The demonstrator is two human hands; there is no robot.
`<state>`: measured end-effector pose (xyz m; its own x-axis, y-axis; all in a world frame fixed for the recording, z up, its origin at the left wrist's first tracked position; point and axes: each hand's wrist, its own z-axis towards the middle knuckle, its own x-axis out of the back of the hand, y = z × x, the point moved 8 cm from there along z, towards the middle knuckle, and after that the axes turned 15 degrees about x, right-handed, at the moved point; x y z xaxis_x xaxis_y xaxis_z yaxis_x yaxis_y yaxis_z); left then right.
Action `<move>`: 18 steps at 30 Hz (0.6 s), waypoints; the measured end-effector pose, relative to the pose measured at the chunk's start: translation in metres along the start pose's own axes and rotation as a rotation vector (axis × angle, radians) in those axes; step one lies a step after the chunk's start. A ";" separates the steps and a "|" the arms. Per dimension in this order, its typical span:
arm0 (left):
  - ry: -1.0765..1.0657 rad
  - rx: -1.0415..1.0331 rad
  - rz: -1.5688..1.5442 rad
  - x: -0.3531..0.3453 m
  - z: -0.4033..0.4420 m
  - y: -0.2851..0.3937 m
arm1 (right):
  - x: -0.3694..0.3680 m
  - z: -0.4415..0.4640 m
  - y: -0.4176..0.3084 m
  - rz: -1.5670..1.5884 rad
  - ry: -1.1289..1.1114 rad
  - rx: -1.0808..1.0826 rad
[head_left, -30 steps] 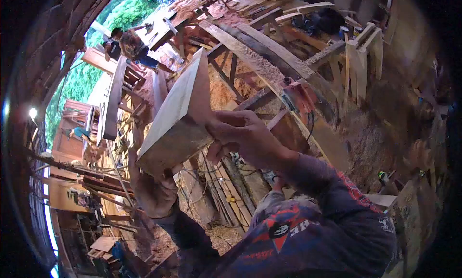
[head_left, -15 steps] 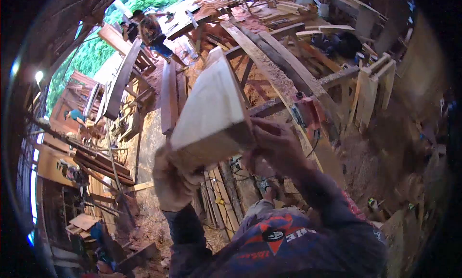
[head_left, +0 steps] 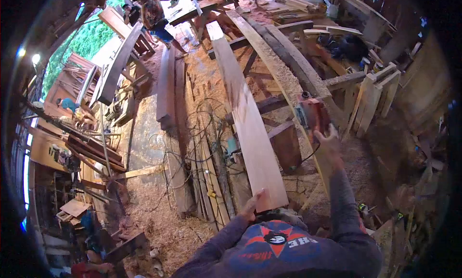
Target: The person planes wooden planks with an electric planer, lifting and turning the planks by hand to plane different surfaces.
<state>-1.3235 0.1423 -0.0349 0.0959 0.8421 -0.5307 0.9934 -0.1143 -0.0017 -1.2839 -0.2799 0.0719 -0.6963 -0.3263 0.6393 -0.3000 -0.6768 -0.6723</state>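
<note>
A long pale plank (head_left: 255, 143) slopes away from my body, its near end low against my torso. My left hand (head_left: 251, 206) rests at the left edge of that near end, thumb on the top face, the other fingers partly hidden. To the right, my right hand (head_left: 329, 142) has its fingers spread beside a red power tool (head_left: 313, 115), which sits on a shaving-covered beam (head_left: 269, 66). Whether the fingertips touch the tool is hard to tell.
Cables (head_left: 185, 157) loop over narrow boards at centre left. A thick dark beam (head_left: 166, 95) lies left of the plank. Upright boards (head_left: 369, 102) stand at right. Two people (head_left: 155, 19) are at the back left, another (head_left: 68, 104) at far left. Shavings cover the floor.
The plank has come down from in front of my face and now slopes away. My right hand has let go of it and moved right to the tool; my left hand has dropped lower.
</note>
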 end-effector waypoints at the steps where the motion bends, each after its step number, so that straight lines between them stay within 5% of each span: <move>1: -0.009 0.001 0.005 0.009 0.018 -0.001 | -0.014 0.009 0.001 0.058 -0.113 -0.006; 3: 0.017 -0.191 0.170 0.024 0.045 0.010 | -0.021 0.023 -0.011 -0.009 -0.180 0.012; 6: 0.026 0.002 0.152 0.053 0.095 0.000 | -0.032 0.051 -0.013 -0.067 -0.092 0.090; 13: 0.122 -0.084 0.305 0.074 0.110 0.005 | -0.085 0.113 0.029 0.239 -0.197 -0.042; 18: 0.259 -0.392 0.604 0.095 0.131 0.027 | -0.083 0.088 0.015 0.347 -0.250 -0.016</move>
<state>-1.2956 0.1503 -0.1969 0.5932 0.7949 -0.1276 0.7082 -0.4398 0.5523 -1.1731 -0.3215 0.0413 -0.5792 -0.6841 0.4433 -0.0872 -0.4887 -0.8681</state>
